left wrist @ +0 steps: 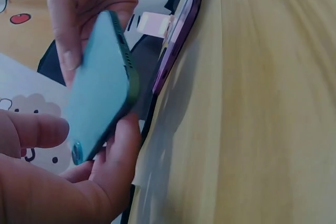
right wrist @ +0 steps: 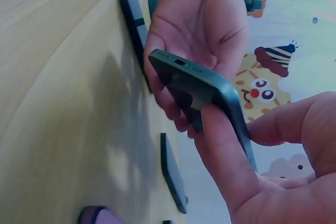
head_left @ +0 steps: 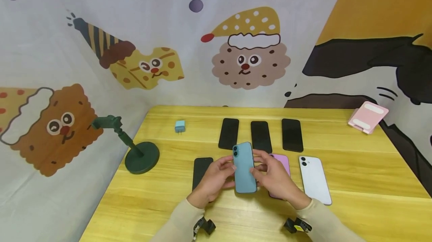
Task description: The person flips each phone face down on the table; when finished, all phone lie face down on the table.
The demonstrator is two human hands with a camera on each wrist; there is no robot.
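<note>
A teal phone (head_left: 243,168) is held above the wooden table (head_left: 364,171), back side up with its camera lenses at the far end. My left hand (head_left: 216,176) grips its left edge and my right hand (head_left: 271,174) grips its right edge. The left wrist view shows the teal phone (left wrist: 100,90) tilted between thumb and fingers of both hands. The right wrist view shows the teal phone (right wrist: 202,85) from its bottom edge with the charging port. A purple phone (head_left: 283,161) lies partly hidden under my right hand.
Three dark phones (head_left: 260,135) lie screen up in a row behind my hands. Another black phone (head_left: 201,171) lies left, a white phone (head_left: 315,179) right. A green stand (head_left: 138,152), a small blue charger (head_left: 180,126) and a pink holder (head_left: 368,116) sit near the table edges.
</note>
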